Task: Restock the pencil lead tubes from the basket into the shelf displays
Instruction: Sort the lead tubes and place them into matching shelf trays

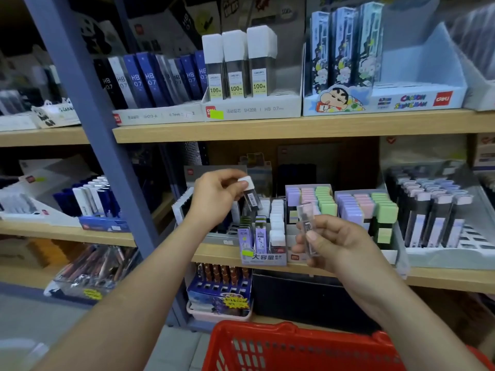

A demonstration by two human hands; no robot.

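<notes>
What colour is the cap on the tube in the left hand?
White: the cap on the tube the left hand holds, seen in the head view.

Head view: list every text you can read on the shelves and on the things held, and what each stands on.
"HB 07": dark blue boxes, top shelf.
"100": yellow labels of the tall tubes.
"SH208 | HB 0.7": white tray under them.
"CRAYON SHINCHAN", "deli": blue cartoon tray.
"大容量": small display, middle shelf.
Labels on the capped tube in the left hand and the clear tube in the right hand: too blurred.
</notes>
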